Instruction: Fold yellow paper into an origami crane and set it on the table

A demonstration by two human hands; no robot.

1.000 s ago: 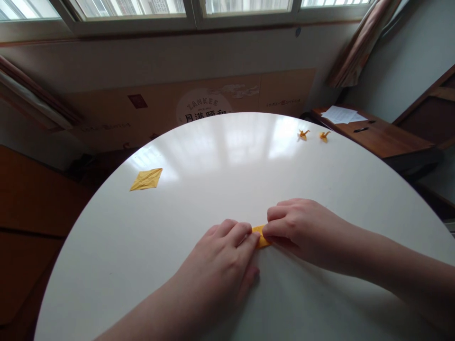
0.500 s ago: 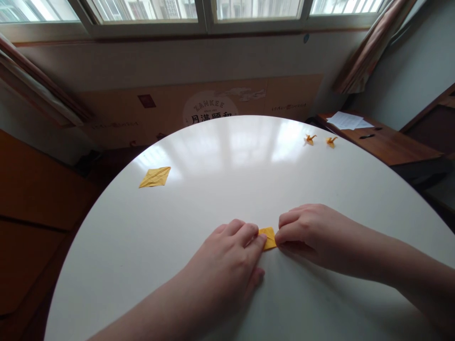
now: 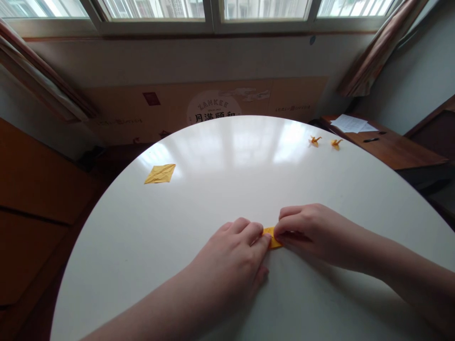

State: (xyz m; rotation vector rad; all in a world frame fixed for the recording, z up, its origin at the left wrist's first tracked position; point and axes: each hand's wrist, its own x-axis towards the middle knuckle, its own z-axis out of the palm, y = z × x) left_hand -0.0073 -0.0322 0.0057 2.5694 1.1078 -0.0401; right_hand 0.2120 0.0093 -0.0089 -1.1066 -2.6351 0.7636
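A small folded piece of yellow paper (image 3: pixel 272 237) lies on the round white table (image 3: pixel 220 175), mostly covered by my fingers. My left hand (image 3: pixel 234 258) presses its fingertips down on the paper's left part, fingers curled together. My right hand (image 3: pixel 307 232) pinches the paper's right edge between thumb and fingers. Both hands meet over the paper near the table's front middle.
A flat yellow paper square (image 3: pixel 160 174) lies at the table's left. Two small folded yellow paper cranes (image 3: pixel 314 140) (image 3: pixel 336 142) stand at the far right. Beyond the table are a wooden desk (image 3: pixel 387 147) with white sheets (image 3: pixel 350 124), a printed cardboard panel (image 3: pixel 213 111) and windows.
My hands have closed in over the yellow paper, which shows less than half a second ago. The view has shifted slightly, so the table's things sit further right.
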